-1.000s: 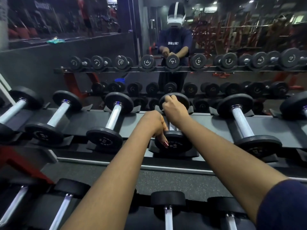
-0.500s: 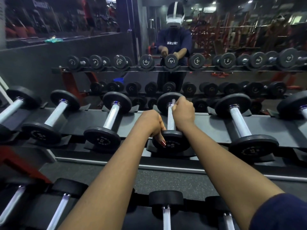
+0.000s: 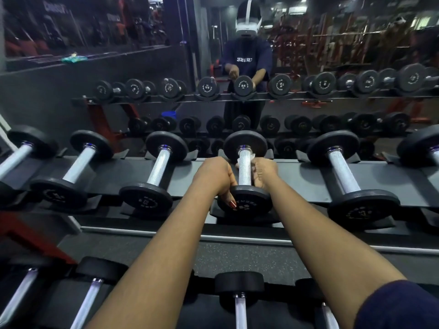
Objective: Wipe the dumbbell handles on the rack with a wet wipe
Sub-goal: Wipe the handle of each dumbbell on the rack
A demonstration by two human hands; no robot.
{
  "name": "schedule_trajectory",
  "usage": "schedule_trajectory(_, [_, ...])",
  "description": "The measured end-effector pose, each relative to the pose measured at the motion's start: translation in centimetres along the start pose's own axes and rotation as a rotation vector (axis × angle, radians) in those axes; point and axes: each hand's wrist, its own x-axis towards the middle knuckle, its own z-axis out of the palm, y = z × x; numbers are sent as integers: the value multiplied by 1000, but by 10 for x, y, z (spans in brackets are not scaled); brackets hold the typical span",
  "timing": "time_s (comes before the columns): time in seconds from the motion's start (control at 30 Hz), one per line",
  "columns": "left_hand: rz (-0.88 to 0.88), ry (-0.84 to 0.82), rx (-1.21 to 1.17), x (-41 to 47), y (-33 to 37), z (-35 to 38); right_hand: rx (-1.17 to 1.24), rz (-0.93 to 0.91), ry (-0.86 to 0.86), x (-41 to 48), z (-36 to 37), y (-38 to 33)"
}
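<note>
A wide mirror [image 3: 356,32] is covering the far wall and reflecting a dim gym hall with red frames [image 3: 332,51]. Ceiling lights [image 3: 303,0] are glowing in it. At the left, a grey wall [image 3: 47,96] is running under a ledge [image 3: 28,61], where a teal bundle [image 3: 74,58] is lying. Speckled dark floor [image 3: 237,257] is showing below.

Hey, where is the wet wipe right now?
In the head view, near centre, the wet wipe is bunched in the right hand against the handle of the middle dumbbell, towards its far end.
</note>
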Motion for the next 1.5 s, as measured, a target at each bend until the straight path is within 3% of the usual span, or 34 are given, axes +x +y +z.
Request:
schedule_trajectory(0.1, [-11, -18, -20, -3, -1, -3, -561, -381, 214, -1, -4, -3])
schedule_trajectory(0.17, [-13, -16, -29, -5, -1, -4, -724, -601, 204, 0, -5, -6])
schedule_trajectory(0.27, [-4, 6, -13, -5, 3, -1, -1002, -982, 72, 9, -1, -3])
schedule_trajectory(0.37, [0, 29, 8, -2, 6, 0, -1448, -1337, -239, 19, 15, -7])
schedule_trajectory(0.4, [-6, 20, 17, -1, 7, 0, -1653, -1342, -355, 16, 20, -9])
schedule_trajectory(0.47, [-32, -3, 32, 1, 6, -1, -1993, -1298, -412, 5, 34, -15])
schedule_trajectory(0.67, [-101, 98, -35, 6, -1, 7, -2498, -1140, -437, -12, 51, -14])
schedule_trajectory(0.73, [-78, 129, -28, 4, -1, 8, -2461, -1084, -428, -14, 51, -13])
schedule_trajectory(0.83, [-44, 110, -26, 1, -2, 11, -2407, -1166, -341, -14, 46, -15])
schedule_trajectory(1.03, [-25, 132, -130, -7, -4, 15, -1975, -1245, -135, -5, 23, -22])
schedule_trajectory(1.1, [-24, 146, -154, -11, -5, 17, -1785, -1182, -23, 1, 16, -18])
schedule_trajectory(1.23, [-36, 172, -188, -17, -7, 22, -1313, -935, 31, -4, 9, -18])
schedule_trajectory(1.3, [-54, 210, -197, -17, -8, 25, -1201, -831, -14, -15, 7, -17])
schedule_trajectory(1.4, [-58, 291, -178, -19, -6, 27, -1393, -775, -271, -37, 3, -21])
schedule_trajectory(1.5, [-61, 358, -115, -21, -3, 29, -1554, -583, -490, -60, 0, -36])
